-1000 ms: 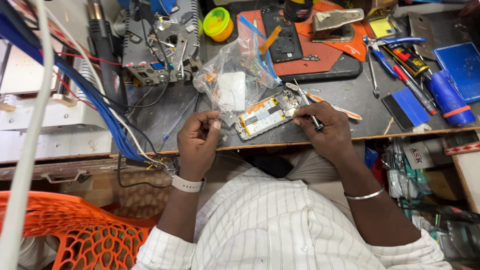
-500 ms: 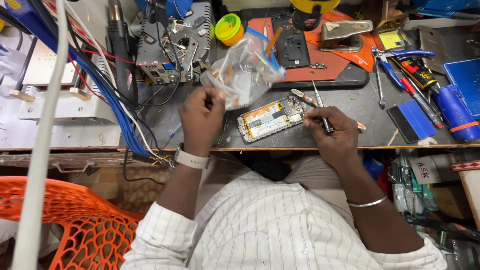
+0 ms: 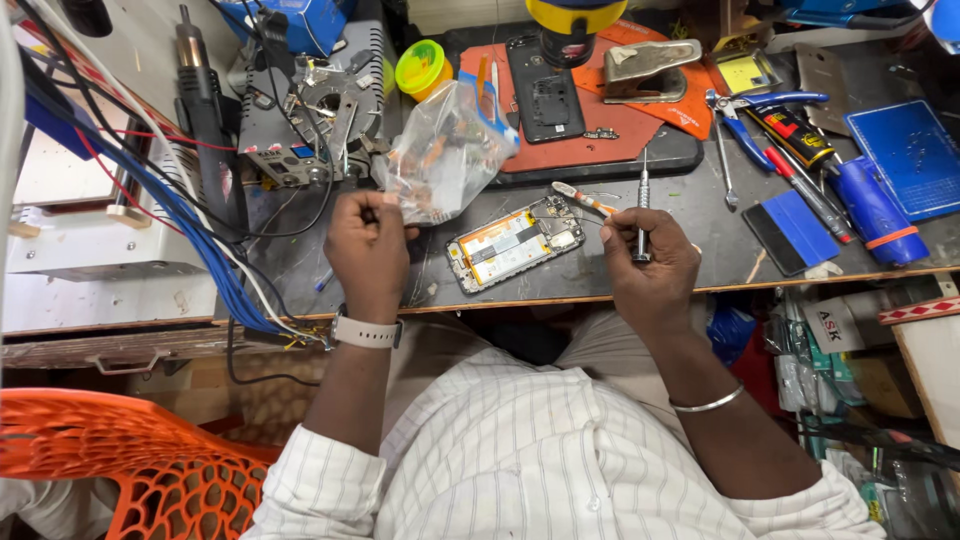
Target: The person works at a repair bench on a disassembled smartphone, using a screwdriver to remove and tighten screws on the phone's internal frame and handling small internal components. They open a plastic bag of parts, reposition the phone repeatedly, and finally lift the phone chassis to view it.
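1. Orange lattice chair (image 3: 110,460) sat at far left, below the tabletop (image 3: 700,260) edge, out of the way.
2. Blue cable bundle (image 3: 180,230) ran diagonally across the left side; rework station (image 3: 300,120) stood behind it, near the work but clear of it.
3. Left hand (image 3: 368,250) was closed, fingers pinched on the lower edge of a clear plastic bag (image 3: 440,150), lifting it just above the tabletop; the bag seemed to hold small parts, likely kept bagged so they don't scatter.
4. Opened phone (image 3: 515,243) lay flat between both hands, insides up, tilted, near the front edge for easy reach; neither hand touched it.
5. Orange-handled tool (image 3: 585,200) lay just beside the phone's upper right corner.
6. Right hand (image 3: 650,265) was curled shut around a small screwdriver (image 3: 642,215), held upright with the tip up, away from the phone.
7. Red mat (image 3: 600,110) behind carried a black back cover (image 3: 545,100); pliers (image 3: 740,110) and blue scraper (image 3: 795,225) lay to the right.
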A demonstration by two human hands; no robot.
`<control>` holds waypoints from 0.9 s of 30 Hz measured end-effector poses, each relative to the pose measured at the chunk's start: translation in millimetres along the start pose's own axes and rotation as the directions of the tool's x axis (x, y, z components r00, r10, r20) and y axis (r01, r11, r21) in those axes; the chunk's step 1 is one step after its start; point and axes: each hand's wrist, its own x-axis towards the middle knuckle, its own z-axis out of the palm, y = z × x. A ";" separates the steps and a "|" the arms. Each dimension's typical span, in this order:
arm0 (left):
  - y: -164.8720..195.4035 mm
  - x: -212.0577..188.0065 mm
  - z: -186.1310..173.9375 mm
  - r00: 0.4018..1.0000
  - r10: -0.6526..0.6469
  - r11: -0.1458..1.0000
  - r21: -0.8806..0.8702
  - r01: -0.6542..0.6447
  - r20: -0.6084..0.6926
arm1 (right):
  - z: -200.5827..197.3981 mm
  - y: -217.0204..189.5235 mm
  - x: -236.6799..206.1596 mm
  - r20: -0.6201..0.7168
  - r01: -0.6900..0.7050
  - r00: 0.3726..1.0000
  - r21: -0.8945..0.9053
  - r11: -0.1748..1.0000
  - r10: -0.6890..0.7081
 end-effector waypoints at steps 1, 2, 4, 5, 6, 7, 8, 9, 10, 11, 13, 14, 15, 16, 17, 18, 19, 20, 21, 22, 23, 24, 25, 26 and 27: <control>-1.9 -2.4 -0.6 1.000 0.012 1.000 -0.003 -0.012 -0.007 | -0.2 0.2 0.4 -0.003 0.009 1.000 -0.009 1.000 -0.009; -4.4 -5.8 -0.7 1.000 0.021 1.000 0.004 -0.021 -0.002 | -0.5 0.5 0.6 -0.006 0.017 1.000 -0.018 1.000 -0.017; -4.3 -13.2 -0.1 0.999 0.038 0.999 0.020 -0.038 0.009 | -1.4 1.0 0.9 -0.008 0.040 0.999 -0.035 0.999 -0.040; -1.9 -16.6 0.2 1.000 0.013 0.998 0.057 -0.014 0.008 | -2.0 1.2 0.9 -0.007 0.055 0.998 -0.044 0.998 -0.055; 2.0 -19.4 1.0 1.000 -0.012 0.996 0.093 0.011 0.008 | -2.5 1.5 1.1 -0.006 0.069 0.998 -0.054 0.996 -0.070; 7.7 -22.8 1.9 0.999 -0.038 0.991 0.130 0.037 0.007 | -3.2 1.6 1.1 0.006 0.071 0.997 -0.047 0.996 -0.071; 15.2 -28.1 2.0 0.996 0.089 0.971 0.225 -0.084 -0.010 | -3.7 1.7 1.3 0.019 0.072 0.997 -0.041 0.997 -0.071; 24.5 -33.8 1.8 0.976 0.217 0.927 0.317 -0.202 -0.014 | -4.1 1.8 1.7 0.029 0.075 0.997 -0.035 0.997 -0.074; 34.7 -38.4 3.1 0.939 0.343 0.860 0.404 -0.312 -0.005 | -4.6 1.7 2.2 0.022 0.078 0.997 -0.049 0.996 -0.077; 45.1 -42.5 4.8 0.931 0.364 0.847 0.411 -0.338 0.016 | -4.9 1.5 2.7 0.016 0.081 0.997 -0.062 0.995 -0.080; 64.8 -48.4 9.8 0.914 0.402 0.818 0.426 -0.387 0.057 | -5.4 0.9 3.7 0.010 0.076 0.997 -0.085 0.993 -0.076; 72.5 -47.0 14.7 0.889 0.439 0.790 0.414 -0.451 0.129 | -5.5 0.5 4.5 0.010 0.071 0.997 -0.095 0.993 -0.070; 78.5 -44.3 20.3 0.858 0.473 0.761 0.399 -0.512 0.199 | -5.7 -0.1 5.1 0.010 0.065 0.998 -0.104 0.992 -0.065; 82.8 -41.5 26.0 0.822 0.503 0.729 0.379 -0.570 0.267 | -6.3 -0.8 5.5 0.017 0.078 0.997 -0.130 0.988 -0.077; 84.9 -36.6 33.5 0.802 0.483 0.725 0.352 -0.592 0.352 | -6.7 -1.6 5.9 0.025 0.092 0.996 -0.155 0.984 -0.089; 84.6 -29.7 43.8 0.774 0.462 0.722 0.323 -0.612 0.433 | -6.9 -2.2 6.4 0.034 0.107 0.994 -0.179 0.978 -0.102; 82.6 -22.2 56.4 0.737 0.461 0.712 0.289 -0.640 0.495 | -7.2 -3.1 6.7 0.039 0.110 0.994 -0.174 0.979 -0.105; 78.3 -13.7 70.8 0.694 0.461 0.701 0.253 -0.666 0.553 | -7.1 -3.8 6.6 0.044 0.115 0.993 -0.169 0.979 -0.109; 73.4 -3.0 88.2 0.654 0.472 0.676 0.233 -0.699 0.590 | -7.1 -4.4 7.1 0.047 0.121 0.992 -0.163 0.979 -0.114; 68.3 7.8 106.8 0.611 0.483 0.651 0.210 -0.729 0.627 | -7.3 -4.9 7.3 0.048 0.121 0.992 -0.163 0.979 -0.115; 63.6 18.5 125.2 0.577 0.484 0.612 0.217 -0.761 0.658 | -7.1 -5.4 7.8 0.047 0.121 0.992 -0.165 0.979 -0.115; 58.9 27.6 143.0 0.542 0.483 0.571 0.222 -0.791 0.688 | -7.7 -5.4 8.6 0.046 0.121 0.992 -0.168 0.978 -0.115; 54.6 34.5 159.8 0.536 0.437 0.548 0.258 -0.795 0.723 | -8.1 -5.4 9.2 0.046 0.115 0.993 -0.167 0.979 -0.108; 51.2 40.7 175.3 0.529 0.388 0.522 0.292 -0.801 0.755 | -8.3 -5.1 10.5 0.045 0.108 0.994 -0.167 0.980 -0.102; 48.2 46.1 186.8 0.522 0.337 0.495 0.324 -0.806 0.784 | -8.9 -4.6 11.8 0.044 0.101 0.995 -0.167 0.981 -0.095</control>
